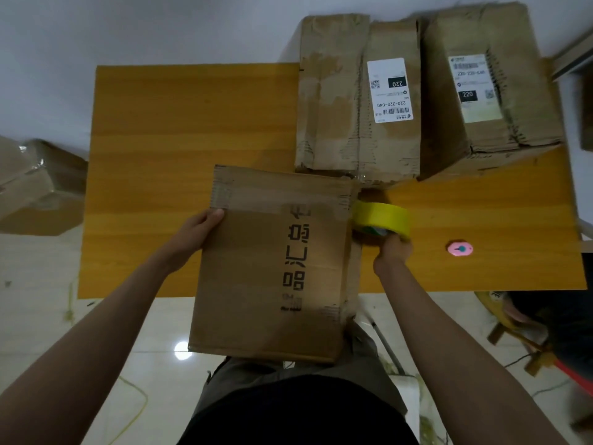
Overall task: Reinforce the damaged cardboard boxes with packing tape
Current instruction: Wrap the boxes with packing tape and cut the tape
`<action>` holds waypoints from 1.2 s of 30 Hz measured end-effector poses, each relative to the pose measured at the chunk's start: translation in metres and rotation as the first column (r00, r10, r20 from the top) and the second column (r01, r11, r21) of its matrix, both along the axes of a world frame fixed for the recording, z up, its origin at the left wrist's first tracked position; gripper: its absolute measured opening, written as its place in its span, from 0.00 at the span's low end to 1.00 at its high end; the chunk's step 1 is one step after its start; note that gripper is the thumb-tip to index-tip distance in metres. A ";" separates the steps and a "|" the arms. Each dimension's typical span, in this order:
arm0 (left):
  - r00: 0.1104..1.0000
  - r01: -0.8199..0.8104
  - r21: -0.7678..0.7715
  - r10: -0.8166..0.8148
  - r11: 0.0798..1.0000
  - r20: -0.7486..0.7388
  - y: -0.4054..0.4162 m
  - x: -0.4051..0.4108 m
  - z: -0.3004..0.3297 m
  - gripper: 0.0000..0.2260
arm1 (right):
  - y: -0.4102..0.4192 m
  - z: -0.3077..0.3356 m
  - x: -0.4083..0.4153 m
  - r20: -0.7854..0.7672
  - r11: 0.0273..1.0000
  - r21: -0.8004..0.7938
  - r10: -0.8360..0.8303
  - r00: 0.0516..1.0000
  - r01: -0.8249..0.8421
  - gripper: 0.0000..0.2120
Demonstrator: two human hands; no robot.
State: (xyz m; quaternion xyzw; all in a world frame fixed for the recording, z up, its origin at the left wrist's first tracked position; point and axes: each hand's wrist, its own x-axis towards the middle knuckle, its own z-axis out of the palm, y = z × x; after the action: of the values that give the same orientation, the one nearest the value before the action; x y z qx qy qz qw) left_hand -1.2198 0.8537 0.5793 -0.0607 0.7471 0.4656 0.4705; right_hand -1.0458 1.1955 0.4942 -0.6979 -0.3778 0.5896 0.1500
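Left hand [199, 232] lies flat, fingers straight; right hand [393, 248] curls its fingers in a grip.

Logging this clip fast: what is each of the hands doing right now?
Left hand: fingers flat on the box top, steadying it.
Right hand: grips the yellow tape roll at the box's right edge.

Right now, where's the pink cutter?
In the head view, the pink cutter lies alone on the orange table, towards its right end, to the right of the right hand gripping the yellow tape roll.
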 end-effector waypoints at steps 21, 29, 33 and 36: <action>0.983 -0.181 -0.105 0.175 0.978 -0.061 0.009 0.027 -0.005 0.34 | -0.035 0.035 0.005 -0.400 0.863 -0.293 0.281 0.872 -0.412 0.12; 0.975 -0.214 -0.124 0.204 0.969 -0.087 0.006 0.034 -0.004 0.36 | -0.051 0.035 0.019 -0.445 0.848 -0.311 0.269 0.854 -0.429 0.16; 0.970 -0.235 -0.116 0.226 0.965 -0.093 0.000 0.037 -0.007 0.36 | -0.057 0.034 0.019 -0.455 0.843 -0.302 0.282 0.845 -0.444 0.24; 0.966 -0.252 -0.109 0.243 0.962 -0.087 -0.001 0.038 -0.007 0.34 | -0.058 0.039 0.021 -0.455 0.855 -0.262 0.300 0.838 -0.448 0.23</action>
State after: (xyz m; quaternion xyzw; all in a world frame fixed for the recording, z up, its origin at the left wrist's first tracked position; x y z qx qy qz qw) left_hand -1.1820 0.8527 0.5728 -0.1647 0.7766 0.4774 0.3767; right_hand -1.0250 1.1376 0.5333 -0.4894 -0.3565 0.7954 -0.0260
